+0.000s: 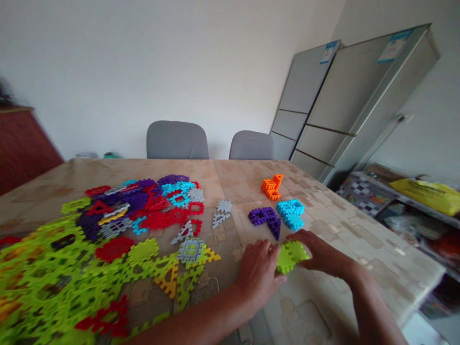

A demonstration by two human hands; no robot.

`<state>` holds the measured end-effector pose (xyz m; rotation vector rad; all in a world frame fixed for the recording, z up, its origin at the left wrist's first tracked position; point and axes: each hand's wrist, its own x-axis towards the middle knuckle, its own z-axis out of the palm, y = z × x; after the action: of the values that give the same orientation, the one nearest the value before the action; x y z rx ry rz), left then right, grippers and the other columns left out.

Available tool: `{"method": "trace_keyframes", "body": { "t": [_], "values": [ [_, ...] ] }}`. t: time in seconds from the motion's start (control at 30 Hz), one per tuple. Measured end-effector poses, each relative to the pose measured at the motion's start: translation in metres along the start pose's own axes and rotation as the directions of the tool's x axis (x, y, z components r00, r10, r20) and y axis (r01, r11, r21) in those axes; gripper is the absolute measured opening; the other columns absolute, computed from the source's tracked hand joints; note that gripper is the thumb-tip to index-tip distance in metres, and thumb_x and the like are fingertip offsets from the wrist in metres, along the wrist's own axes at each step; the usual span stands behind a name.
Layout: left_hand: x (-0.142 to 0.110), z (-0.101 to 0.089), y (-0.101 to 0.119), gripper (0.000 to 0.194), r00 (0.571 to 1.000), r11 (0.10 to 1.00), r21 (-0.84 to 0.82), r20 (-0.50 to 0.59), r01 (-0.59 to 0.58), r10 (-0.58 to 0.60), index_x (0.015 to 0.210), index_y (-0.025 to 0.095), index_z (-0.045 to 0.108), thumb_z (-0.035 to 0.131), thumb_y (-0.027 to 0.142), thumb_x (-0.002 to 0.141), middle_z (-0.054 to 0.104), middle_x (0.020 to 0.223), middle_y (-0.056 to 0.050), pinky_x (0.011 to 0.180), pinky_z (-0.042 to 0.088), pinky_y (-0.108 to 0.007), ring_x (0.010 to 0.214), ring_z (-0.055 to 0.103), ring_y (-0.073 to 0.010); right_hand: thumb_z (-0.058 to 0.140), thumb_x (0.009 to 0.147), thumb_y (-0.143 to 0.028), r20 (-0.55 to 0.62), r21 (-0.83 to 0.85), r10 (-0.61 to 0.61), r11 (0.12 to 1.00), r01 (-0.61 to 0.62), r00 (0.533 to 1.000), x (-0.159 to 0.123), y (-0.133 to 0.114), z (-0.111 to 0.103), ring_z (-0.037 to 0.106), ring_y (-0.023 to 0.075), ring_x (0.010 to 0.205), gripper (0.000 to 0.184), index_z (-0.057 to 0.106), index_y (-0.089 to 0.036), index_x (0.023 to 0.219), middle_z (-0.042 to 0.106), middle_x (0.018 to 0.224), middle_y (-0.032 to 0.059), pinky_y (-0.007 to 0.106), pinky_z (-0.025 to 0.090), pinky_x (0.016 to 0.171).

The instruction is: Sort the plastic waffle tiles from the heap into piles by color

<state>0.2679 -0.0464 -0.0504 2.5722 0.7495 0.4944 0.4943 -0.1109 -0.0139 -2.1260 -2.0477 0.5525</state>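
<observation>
A lime-green interlocking plastic piece [290, 256] is clasped between both hands, on or just over the worktop [233, 177] (the left hand [258, 273] hides its left edge), with the right hand [323, 254] clenched on its other side, just beside a purple piece [275, 229].

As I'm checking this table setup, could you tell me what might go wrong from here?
The lime green piece held between the left hand and right hand could slip and come apart. A knock could shift the nearby purple pieces. The left forearm lies near the lime green pile and might disturb it.
</observation>
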Motion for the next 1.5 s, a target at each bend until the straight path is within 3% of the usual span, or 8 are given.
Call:
{"method": "trace_keyframes", "body": {
  "t": [0.3,0.53,0.7,0.97,1.07,1.2,1.37,1.5],
  "values": [
    [-0.043,-0.04,-0.005,0.053,0.998,0.991,-0.127,0.05,-0.04,0.047,0.132,0.024,0.055,0.071,0.014,0.082,0.063,0.133,-0.004,0.103,0.049,-0.04,0.119,0.059,-0.0249,0.06,0.09,-0.045,-0.366,-0.085,0.05,0.993,-0.087,0.929,-0.011,-0.016,0.026,0.055,0.0363,0.13,0.053,0.06,-0.02,0.136,0.059,0.141,0.0178,0.056,0.044,0.109],
    [-0.094,-0.066,-0.026,0.061,0.985,0.982,-0.188,0.174,0.032,0.001,0.13,0.027,0.058,0.058,0.003,0.074,0.059,0.139,-0.002,0.109,0.043,-0.035,0.126,0.056,-0.0222,0.061,0.082,-0.021,-0.165,-0.024,0.001,1.0,-0.005,0.986,-0.022,-0.023,0.026,0.036,0.0302,0.146,0.071,0.044,-0.022,0.151,0.04,0.159,0.0137,0.054,0.031,0.12],
    [-0.072,-0.055,-0.029,0.058,0.994,0.977,-0.211,0.106,0.029,-0.006,0.13,0.022,0.06,0.059,0.003,0.075,0.064,0.134,-0.005,0.109,0.043,-0.035,0.125,0.056,-0.0231,0.061,0.075,-0.015,-0.042,-0.001,-0.005,1.0,0.005,0.999,-0.01,-0.008,0.015,0.043,0.0297,0.142,0.077,0.046,-0.02,0.15,0.048,0.153,0.0136,0.051,0.033,0.119],
    [-0.017,-0.027,-0.014,0.062,0.991,0.968,-0.252,0.132,0.007,0.027,0.137,0.017,0.055,0.067,0.008,0.077,0.061,0.141,-0.01,0.111,0.042,-0.041,0.127,0.056,-0.0284,0.065,0.073,-0.017,-0.256,-0.052,-0.047,0.998,0.035,0.965,-0.014,0.015,0.011,0.064,0.0315,0.118,0.065,0.057,-0.018,0.137,0.067,0.13,0.0165,0.052,0.049,0.105],
    [-0.017,-0.022,-0.015,0.064,0.99,0.965,-0.26,0.138,0.029,0.007,0.139,0.018,0.053,0.066,0.007,0.076,0.063,0.138,-0.01,0.11,0.044,-0.043,0.125,0.058,-0.0287,0.065,0.077,-0.018,-0.303,-0.036,-0.117,0.993,0.111,0.946,-0.019,-0.001,0.005,0.063,0.03,0.121,0.062,0.055,-0.02,0.138,0.066,0.134,0.0147,0.051,0.048,0.106],
    [-0.023,-0.022,-0.023,0.067,0.993,0.961,-0.27,0.113,0.055,-0.025,0.14,0.019,0.05,0.062,0.004,0.076,0.06,0.142,-0.01,0.113,0.041,-0.041,0.129,0.054,-0.0265,0.065,0.08,-0.019,-0.18,0.007,-0.175,0.984,0.179,0.968,-0.015,-0.033,0.008,0.054,0.029,0.132,0.066,0.05,-0.02,0.144,0.057,0.145,0.0137,0.05,0.043,0.112],
    [-0.033,-0.024,-0.032,0.067,0.994,0.953,-0.302,0.106,0.029,0.003,0.138,0.019,0.053,0.062,0.002,0.074,0.059,0.142,-0.008,0.114,0.039,-0.037,0.131,0.053,-0.0227,0.063,0.078,-0.014,-0.041,-0.014,-0.144,0.99,0.143,0.989,-0.016,-0.048,0.01,0.043,0.029,0.142,0.074,0.045,-0.018,0.149,0.05,0.152,0.0139,0.051,0.033,0.119],
    [-0.039,-0.027,-0.033,0.065,0.995,0.946,-0.323,0.097,0.031,0.001,0.134,0.021,0.056,0.06,0.0,0.073,0.06,0.141,-0.008,0.115,0.04,-0.04,0.131,0.053,-0.0229,0.068,0.081,-0.028,-0.067,0.034,-0.052,0.998,0.054,0.996,-0.022,-0.051,0.013,0.034,0.0314,0.147,0.086,0.029,-0.021,0.157,0.036,0.161,0.0143,0.053,0.03,0.12]
  ]
}}
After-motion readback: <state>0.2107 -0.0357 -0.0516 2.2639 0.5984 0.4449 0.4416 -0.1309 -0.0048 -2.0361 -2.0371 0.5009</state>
